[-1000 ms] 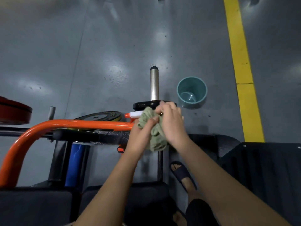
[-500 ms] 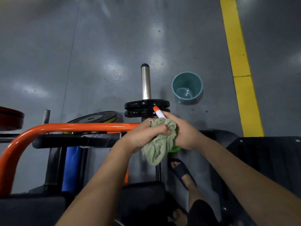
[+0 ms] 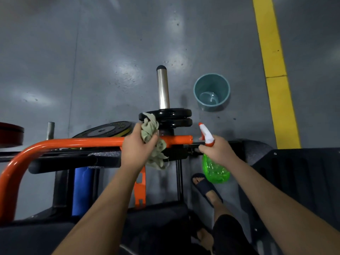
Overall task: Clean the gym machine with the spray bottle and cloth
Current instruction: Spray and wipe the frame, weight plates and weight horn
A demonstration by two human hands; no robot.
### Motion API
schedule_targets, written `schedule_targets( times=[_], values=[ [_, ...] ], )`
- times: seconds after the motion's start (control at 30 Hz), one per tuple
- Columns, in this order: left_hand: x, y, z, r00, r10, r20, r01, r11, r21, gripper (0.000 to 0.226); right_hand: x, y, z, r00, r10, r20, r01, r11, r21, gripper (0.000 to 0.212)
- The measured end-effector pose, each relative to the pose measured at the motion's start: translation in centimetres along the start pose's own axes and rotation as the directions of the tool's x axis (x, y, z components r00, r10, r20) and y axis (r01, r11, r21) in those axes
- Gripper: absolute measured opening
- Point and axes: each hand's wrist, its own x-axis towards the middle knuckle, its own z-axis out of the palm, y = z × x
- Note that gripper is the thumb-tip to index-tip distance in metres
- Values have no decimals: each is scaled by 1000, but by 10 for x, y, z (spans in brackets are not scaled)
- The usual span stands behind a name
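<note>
Head view: we see the left hand (image 3: 136, 146) gripping the bunched cloth (image 3: 149, 130) against the machine's orange bar (image 3: 82, 142), and the top of the cloth touches the black weight plates (image 3: 173, 116). Well apart from it, the right hand (image 3: 219, 151) is wrapped around the neck of the green spray bottle (image 3: 215, 172), nozzle pointing toward the plates. A teal bucket (image 3: 223, 85) stands on the floor beyond.

Hands: left hand (image 3: 137, 146) and right hand (image 3: 218, 151) were bare.
Arms: forearms (image 3: 103, 208) were bare as far as seen.
Footwear: a dark sandal (image 3: 203, 184) had one broad strap, toes showing.
Leg: a black garment (image 3: 228, 232) covered the knee.
</note>
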Motion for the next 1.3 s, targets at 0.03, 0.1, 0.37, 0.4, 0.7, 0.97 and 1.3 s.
schedule_targets(
  times=[0.03,0.1,0.37,0.4,0.7,0.97,1.3],
  values=[
    [-1,-3,3,998,64,4,-64,992,108,24,2,-2,1,999,36,16,-36,999,6,24],
    [-3,-7,11,986,166,-2,-161,957,242,27,4,-4,2,998,61,20,-61,998,-11,34],
    [-2,-11,14,993,51,-102,-47,998,42,26,7,-3,2,992,-6,129,22,992,-120,52],
    [-2,-10,14,994,48,-94,-45,998,39,26,7,-3,1,994,11,111,2,993,-119,48],
    [-4,-10,17,990,106,-87,-95,987,130,18,-4,-20,1,952,-194,238,217,973,-75,75],
    [3,4,-13,920,-13,391,115,964,-239,55,-6,-63,23,945,-325,15,321,939,123,20],
    [-1,39,-43,724,108,681,429,704,-566,45,-1,-129,46,782,-608,135,604,793,78,89]
  ],
)
